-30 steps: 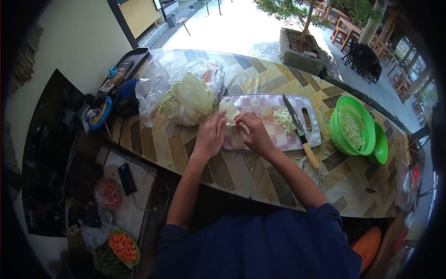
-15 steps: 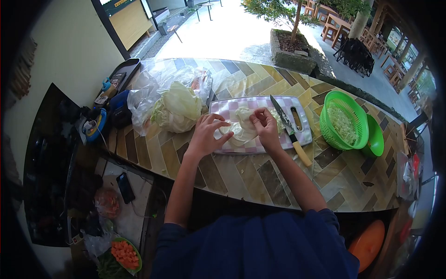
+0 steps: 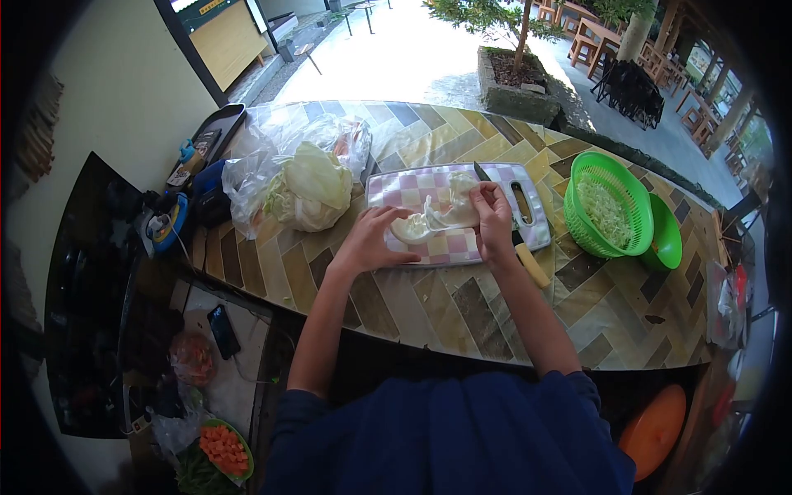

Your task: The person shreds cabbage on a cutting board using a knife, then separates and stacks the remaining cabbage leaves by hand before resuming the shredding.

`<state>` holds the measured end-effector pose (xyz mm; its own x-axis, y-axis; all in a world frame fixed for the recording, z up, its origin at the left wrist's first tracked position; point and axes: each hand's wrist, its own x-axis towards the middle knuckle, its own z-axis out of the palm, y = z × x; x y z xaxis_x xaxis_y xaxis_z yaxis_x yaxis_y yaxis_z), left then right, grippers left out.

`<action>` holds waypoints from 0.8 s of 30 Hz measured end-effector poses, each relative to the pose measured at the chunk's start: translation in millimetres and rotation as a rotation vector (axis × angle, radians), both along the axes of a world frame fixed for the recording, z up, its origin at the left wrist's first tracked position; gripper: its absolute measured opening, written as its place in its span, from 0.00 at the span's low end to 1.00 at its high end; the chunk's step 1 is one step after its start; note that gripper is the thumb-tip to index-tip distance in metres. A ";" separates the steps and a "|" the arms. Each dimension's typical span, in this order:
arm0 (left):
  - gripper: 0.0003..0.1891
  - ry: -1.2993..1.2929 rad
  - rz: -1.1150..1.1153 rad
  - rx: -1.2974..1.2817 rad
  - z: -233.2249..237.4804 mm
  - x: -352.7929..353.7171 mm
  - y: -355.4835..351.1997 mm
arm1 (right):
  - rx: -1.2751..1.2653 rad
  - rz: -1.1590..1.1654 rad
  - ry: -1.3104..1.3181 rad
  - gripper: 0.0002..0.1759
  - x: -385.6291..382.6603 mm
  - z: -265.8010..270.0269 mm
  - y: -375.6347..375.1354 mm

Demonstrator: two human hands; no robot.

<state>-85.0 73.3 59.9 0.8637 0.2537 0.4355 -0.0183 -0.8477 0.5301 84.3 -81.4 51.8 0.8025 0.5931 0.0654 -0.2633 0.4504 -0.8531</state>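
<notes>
A pale cabbage leaf [image 3: 450, 216] lies partly lifted over the pink-and-white checked cutting board [image 3: 392, 188]. My right hand [image 3: 492, 221] pinches its right end. At the leaf's left end, my left hand [image 3: 370, 241] rests with thumb and index finger apart, curved around a thick whitish piece; its fingertips touch or nearly touch it. Behind my right hand lies a knife [image 3: 532, 262], its yellowish handle over the board's near edge and its blade mostly hidden. To the left of the board sits a large cabbage [image 3: 309, 191] against a clear plastic bag [image 3: 247, 177].
Shredded cabbage fills part of a green basket [image 3: 573, 210] on the right, overlapping a green bowl [image 3: 670, 235]. A dark tray [image 3: 223, 128] and cables sit at the left. Lower left are a phone [image 3: 223, 332] and diced carrots [image 3: 223, 452].
My right hand has moved right and slightly up, drawing the leaf's end along and covering more of the knife. My left thumb has dropped away from the leaf, widening the gap to the index finger.
</notes>
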 end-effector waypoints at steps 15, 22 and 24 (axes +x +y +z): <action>0.10 -0.231 0.420 0.377 16.1 15.4 -18.4 | 0.169 0.081 0.343 0.11 -1.1 6.9 -9.3; 0.14 -0.152 0.007 -0.872 -4.4 40.6 -55.6 | 0.229 0.193 0.350 0.15 -17.1 -7.3 -15.0; 0.13 -0.153 -0.119 -1.054 -14.5 48.6 -50.2 | 0.153 0.157 0.312 0.16 -16.5 -4.9 -27.2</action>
<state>-36.4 23.1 45.4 0.8626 0.4827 0.1516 -0.1989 0.0480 0.9788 67.8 -108.6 47.0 0.6982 0.7124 -0.0710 -0.5758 0.4997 -0.6471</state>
